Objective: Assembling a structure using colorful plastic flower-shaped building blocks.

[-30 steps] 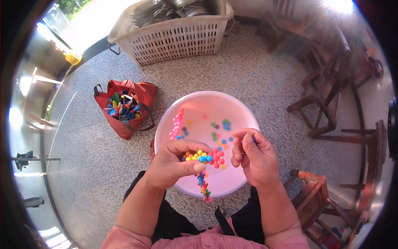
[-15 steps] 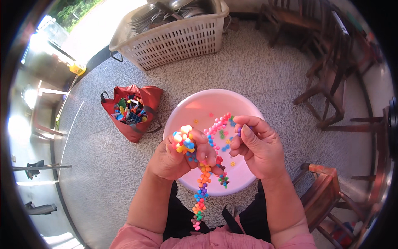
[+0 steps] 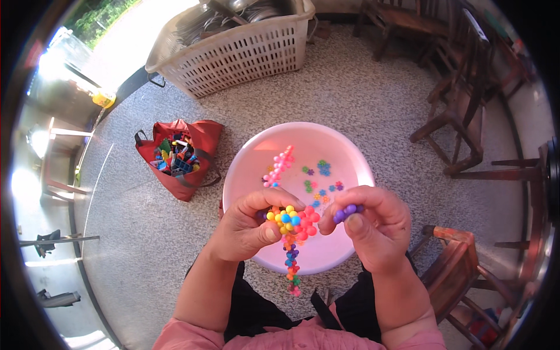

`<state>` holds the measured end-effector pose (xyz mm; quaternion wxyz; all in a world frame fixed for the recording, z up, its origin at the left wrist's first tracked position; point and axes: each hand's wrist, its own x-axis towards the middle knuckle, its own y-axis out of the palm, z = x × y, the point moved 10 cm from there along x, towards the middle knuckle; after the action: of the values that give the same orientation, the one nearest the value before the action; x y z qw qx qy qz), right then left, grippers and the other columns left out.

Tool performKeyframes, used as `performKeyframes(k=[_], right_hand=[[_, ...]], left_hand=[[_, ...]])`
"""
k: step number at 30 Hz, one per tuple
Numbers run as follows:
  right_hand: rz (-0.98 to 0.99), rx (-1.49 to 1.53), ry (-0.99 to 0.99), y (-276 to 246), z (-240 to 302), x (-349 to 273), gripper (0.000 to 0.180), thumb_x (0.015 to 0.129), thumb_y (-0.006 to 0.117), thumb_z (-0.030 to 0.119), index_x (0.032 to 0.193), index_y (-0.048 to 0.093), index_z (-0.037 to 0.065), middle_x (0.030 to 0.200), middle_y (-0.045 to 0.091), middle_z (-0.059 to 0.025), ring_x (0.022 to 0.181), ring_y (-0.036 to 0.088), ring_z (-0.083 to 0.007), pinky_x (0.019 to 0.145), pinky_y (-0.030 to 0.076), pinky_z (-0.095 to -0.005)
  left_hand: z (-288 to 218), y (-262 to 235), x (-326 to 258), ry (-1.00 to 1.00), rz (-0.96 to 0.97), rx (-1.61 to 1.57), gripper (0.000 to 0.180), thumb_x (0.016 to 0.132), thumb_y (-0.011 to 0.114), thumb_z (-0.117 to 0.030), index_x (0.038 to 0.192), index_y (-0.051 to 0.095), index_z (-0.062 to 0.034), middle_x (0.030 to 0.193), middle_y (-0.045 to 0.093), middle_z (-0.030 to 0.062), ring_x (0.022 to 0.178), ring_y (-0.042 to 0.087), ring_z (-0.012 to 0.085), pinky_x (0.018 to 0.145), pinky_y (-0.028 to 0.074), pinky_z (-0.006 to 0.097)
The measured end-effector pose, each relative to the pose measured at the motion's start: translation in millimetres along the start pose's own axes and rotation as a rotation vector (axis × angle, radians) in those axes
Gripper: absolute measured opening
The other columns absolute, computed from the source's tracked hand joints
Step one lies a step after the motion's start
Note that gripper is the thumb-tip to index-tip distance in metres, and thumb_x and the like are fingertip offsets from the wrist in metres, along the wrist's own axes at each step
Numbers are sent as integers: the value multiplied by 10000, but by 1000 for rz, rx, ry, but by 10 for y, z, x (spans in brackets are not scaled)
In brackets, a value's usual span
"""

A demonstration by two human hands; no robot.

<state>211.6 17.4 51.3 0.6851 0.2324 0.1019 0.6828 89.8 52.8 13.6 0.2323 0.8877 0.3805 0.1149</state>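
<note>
My left hand (image 3: 248, 224) is closed on a joined cluster of flower-shaped plastic beads (image 3: 286, 217), yellow, blue and pinkish red. From it a multicoloured chain of the same beads (image 3: 291, 256) hangs down, and a pink arm (image 3: 280, 166) sticks out toward the far side. My right hand (image 3: 376, 224) pinches a purple flower bead (image 3: 348, 213) between thumb and fingers, a small gap away from the cluster. Both hands are above a round pink basin (image 3: 245, 160), where several loose flower beads (image 3: 324, 169) in green, blue, purple, orange and pink lie on the bottom.
Left of the basin, a red bag (image 3: 207, 137) full of small building bricks stands on the speckled floor. Beyond it is a white slatted crate (image 3: 251, 58) holding metal ware. Wooden chairs (image 3: 455, 131) line the right side, with a wooden stool (image 3: 446, 262) near my right arm.
My hands have come lower and closer together. The bead cluster has turned, so its pink arm points away. The purple bead now shows plainly in my right fingers.
</note>
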Motion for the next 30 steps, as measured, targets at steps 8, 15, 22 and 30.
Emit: performKeyframes(k=[8, 15, 22, 30], right_hand=[[81, -432, -152, 4, 198, -25, 179, 787, 625, 35, 957, 603, -17, 840, 632, -109, 738, 609, -158, 665, 479, -251], [154, -663, -246, 58, 265, -49, 170, 774, 628, 8, 941, 607, -9, 838, 639, -110, 727, 623, -181, 666, 496, -270], [116, -638, -202, 44, 176, -80, 153, 785, 614, -9, 936, 594, -11, 903, 630, -143, 767, 644, -209, 698, 512, -276], [153, -679, -256, 171, 124, -124, 233, 798, 577, -13, 1025, 525, -17, 970, 604, -179, 857, 626, -261, 737, 500, -311]], left_hand=[[-40, 11, -6, 7, 32, 288, 419, 741, 696, -245, 1067, 594, -2, 896, 578, 33, 831, 528, 124, 760, 409, 253], [-17, -15, 1, -54, -15, 423, 422, 746, 698, -292, 1030, 611, 8, 896, 566, 34, 838, 526, 108, 755, 402, 247], [-11, -45, -19, -20, -26, 495, 457, 661, 763, -248, 1022, 624, -4, 875, 563, 25, 830, 519, 105, 751, 394, 244], [52, -74, -61, -135, -37, 440, 468, 638, 773, -209, 1013, 615, 23, 885, 602, 47, 825, 552, 110, 734, 432, 247]])
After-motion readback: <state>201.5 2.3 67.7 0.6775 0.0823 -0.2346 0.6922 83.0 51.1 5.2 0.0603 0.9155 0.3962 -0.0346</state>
